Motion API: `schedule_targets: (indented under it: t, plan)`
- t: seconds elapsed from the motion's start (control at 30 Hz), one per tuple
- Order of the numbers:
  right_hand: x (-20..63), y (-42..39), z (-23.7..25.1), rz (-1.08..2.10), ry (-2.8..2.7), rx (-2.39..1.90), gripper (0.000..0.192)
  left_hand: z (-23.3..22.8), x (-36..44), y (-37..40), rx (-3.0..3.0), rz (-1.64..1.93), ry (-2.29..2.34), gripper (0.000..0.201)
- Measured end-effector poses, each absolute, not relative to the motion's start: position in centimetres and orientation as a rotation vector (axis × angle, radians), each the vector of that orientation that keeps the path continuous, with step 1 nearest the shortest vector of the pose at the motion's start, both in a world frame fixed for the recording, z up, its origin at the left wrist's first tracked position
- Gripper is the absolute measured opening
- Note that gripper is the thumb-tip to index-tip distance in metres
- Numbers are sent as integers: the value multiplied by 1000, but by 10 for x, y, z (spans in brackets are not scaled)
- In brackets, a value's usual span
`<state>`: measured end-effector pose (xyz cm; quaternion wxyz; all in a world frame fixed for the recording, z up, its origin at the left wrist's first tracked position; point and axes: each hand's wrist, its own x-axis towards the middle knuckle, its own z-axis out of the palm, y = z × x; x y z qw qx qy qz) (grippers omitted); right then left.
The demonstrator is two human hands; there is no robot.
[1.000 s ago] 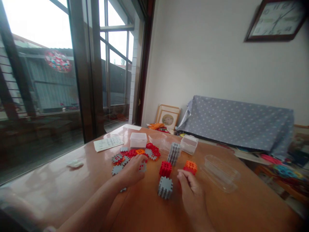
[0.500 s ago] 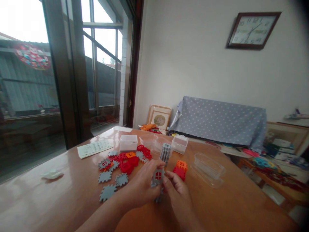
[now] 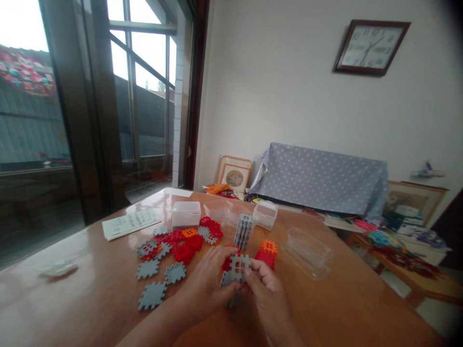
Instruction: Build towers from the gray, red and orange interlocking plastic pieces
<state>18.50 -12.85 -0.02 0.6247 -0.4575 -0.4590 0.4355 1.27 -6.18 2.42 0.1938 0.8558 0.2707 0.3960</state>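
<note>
Both hands meet over the wooden table [image 3: 343, 308]. My left hand [image 3: 208, 282] and my right hand [image 3: 265, 289] together hold a flat grey toothed tile [image 3: 236, 269] with a window in it, tilted toward me. A red cube [image 3: 227, 262] shows just behind the tile. A grey block below it is mostly hidden by my fingers. To the right of my hands stands a red and orange cube [image 3: 266, 253]. A pile of loose grey, red and orange tiles [image 3: 173, 246] lies to the left.
A grey tile stack [image 3: 243, 230] stands upright behind my hands. Clear plastic boxes [image 3: 185, 214] [image 3: 265, 214] and an open clear tray [image 3: 307, 246] sit around. A printed sheet [image 3: 128, 222] lies near the window. A dotted blue cloth [image 3: 321, 178] covers something behind the table.
My left hand left the tile pile and joined my right hand in front of me, bringing a grey tile. The camera swung right and the tile tipped more upright.
</note>
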Motion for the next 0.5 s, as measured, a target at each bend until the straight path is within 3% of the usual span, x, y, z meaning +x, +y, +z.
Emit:
schedule_targets:
  t: [0.5]
  plan:
    - [181,-131,8,1020,-994,-1072,47,23,9,-60,2521,1084,827,55]
